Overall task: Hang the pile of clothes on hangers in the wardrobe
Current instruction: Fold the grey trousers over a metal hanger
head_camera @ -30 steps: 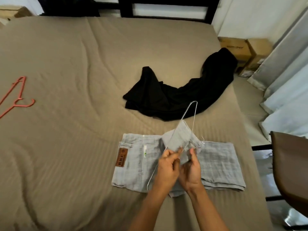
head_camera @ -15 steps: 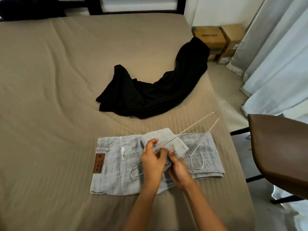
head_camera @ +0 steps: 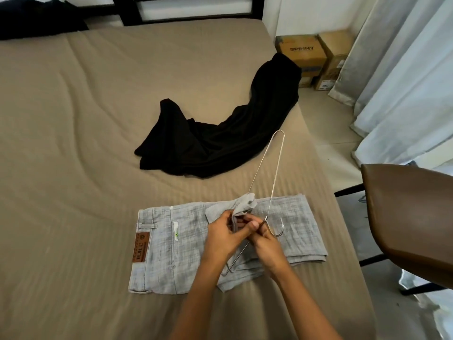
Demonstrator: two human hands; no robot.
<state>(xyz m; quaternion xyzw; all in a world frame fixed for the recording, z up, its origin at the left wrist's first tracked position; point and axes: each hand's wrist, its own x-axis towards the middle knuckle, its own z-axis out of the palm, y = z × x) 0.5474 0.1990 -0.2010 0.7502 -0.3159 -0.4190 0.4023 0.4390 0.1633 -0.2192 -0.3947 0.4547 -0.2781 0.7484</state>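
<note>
Gripping wire hanger (head_camera: 266, 177) with pant hem, both hands (head_camera: 221, 238) (head_camera: 266, 244); long axis upright, hook (head_camera: 278, 230) pointing right.

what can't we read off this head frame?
- Metal hanger, head view: its lower bar is hidden behind both hands.
- Right hand: the grip on the hanger neck is partly masked by the left hand.
- Grey trousers: leather patch lettering too small.
- Brown chair: cut off by the right edge.
- Wardrobe: out of frame.
</note>
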